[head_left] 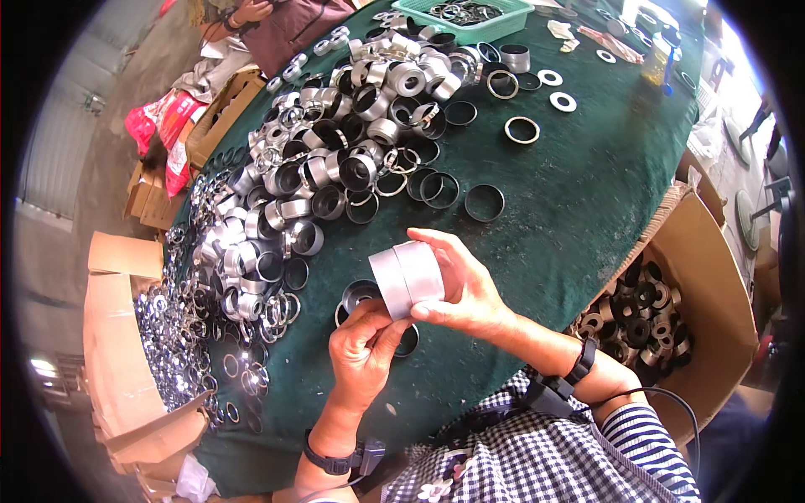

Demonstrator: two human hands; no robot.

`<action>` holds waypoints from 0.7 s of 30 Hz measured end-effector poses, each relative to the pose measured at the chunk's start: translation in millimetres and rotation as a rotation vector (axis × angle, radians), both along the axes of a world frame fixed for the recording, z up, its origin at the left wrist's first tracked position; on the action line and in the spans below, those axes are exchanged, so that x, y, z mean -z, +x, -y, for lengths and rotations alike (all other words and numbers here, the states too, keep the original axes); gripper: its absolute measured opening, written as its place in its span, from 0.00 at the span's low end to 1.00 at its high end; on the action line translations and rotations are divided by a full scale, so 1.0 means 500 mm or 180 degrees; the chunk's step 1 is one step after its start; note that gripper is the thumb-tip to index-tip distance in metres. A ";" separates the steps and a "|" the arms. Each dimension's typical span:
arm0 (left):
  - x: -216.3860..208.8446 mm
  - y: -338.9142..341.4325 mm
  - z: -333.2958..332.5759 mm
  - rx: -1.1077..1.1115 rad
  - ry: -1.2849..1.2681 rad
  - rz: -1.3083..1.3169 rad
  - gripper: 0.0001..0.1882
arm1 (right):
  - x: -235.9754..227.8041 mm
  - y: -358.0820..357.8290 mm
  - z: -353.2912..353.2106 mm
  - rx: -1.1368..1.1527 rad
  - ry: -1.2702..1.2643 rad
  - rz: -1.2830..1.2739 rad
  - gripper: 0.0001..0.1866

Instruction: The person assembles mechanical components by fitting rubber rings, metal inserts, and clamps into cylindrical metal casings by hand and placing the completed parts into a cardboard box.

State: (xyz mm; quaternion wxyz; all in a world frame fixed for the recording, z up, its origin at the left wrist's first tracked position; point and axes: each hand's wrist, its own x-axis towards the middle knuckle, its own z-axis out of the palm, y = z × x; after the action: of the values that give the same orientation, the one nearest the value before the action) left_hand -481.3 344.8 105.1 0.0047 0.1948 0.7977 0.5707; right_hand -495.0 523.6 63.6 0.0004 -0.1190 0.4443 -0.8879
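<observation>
Both hands hold a silver-grey metal cylinder above the green-covered table, with a seam line running around its middle. My right hand wraps its right end, thumb below and fingers behind. At the lower left edge, my left hand pinches it between thumb and bent fingers; the fingertips are partly hidden. Beneath the hands lie a dark-lined metal ring and another dark ring, both partly covered. Beyond the hands spreads a large heap of silver metal collars and rings.
A green plastic basket of rings stands at the far edge. Shiny thin rings spill by a cardboard box on the left. At right, an open carton holds metal parts. Another person's hand shows at the far left.
</observation>
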 end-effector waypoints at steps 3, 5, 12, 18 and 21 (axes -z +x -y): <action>-0.005 -0.002 -0.017 0.0103 -0.0179 -0.0180 0.02 | 0.002 0.004 -0.022 -0.0086 -0.0055 -0.0039 0.48; -0.004 0.003 -0.012 0.0161 -0.0236 -0.0184 0.05 | 0.000 0.010 -0.028 -0.0202 0.0116 -0.0053 0.47; -0.040 -0.005 -0.014 0.0056 0.1066 0.1097 0.40 | 0.027 0.024 -0.032 0.0321 0.0673 -0.0672 0.47; -0.059 -0.013 -0.042 0.0358 0.1276 0.1867 0.50 | 0.014 0.009 -0.052 0.0827 0.1737 -0.1992 0.52; -0.061 -0.013 -0.034 0.0483 0.0295 0.0124 0.54 | 0.009 0.033 -0.055 0.0002 0.0748 -0.1069 0.53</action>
State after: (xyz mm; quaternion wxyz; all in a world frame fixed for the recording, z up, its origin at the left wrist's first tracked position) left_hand -488.0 361.8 135.6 0.0544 0.2435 0.7532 0.6087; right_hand -478.3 551.2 59.1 -0.0602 -0.2644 0.5387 -0.7976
